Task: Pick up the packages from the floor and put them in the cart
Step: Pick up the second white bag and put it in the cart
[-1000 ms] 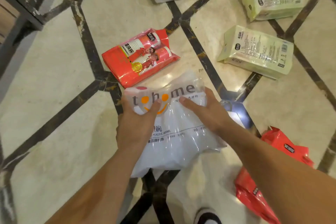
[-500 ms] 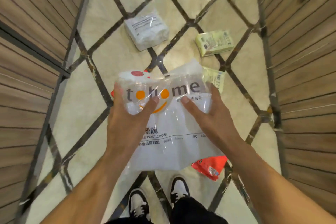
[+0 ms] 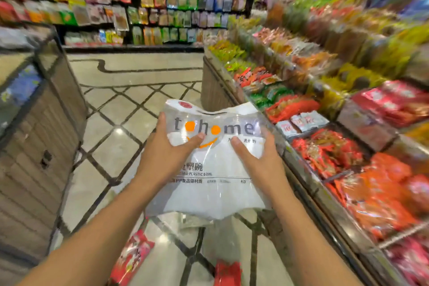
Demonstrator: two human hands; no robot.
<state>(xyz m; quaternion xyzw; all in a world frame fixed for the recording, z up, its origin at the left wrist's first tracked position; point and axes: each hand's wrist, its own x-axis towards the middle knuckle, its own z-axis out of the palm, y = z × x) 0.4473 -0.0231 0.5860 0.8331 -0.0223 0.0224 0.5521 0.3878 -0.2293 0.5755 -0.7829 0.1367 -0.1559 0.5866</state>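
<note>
The aisle ran over a pale marble floor (image 3: 120, 144) with dark diamond lines, between a wall of hanging snack packets (image 3: 148, 0) and a display surface (image 3: 308, 183) heaped with red and orange packs on the right. One clear bag of plastic bowls (image 3: 216, 169) was clasped from both sides by the left hand (image 3: 167, 158) and right hand (image 3: 260, 162), and two red packages (image 3: 132, 255) (image 3: 227, 271) lay on the floor below. Half a second before, the view faced straight down at the floor; now it faced the aisle, bag raised.
</note>
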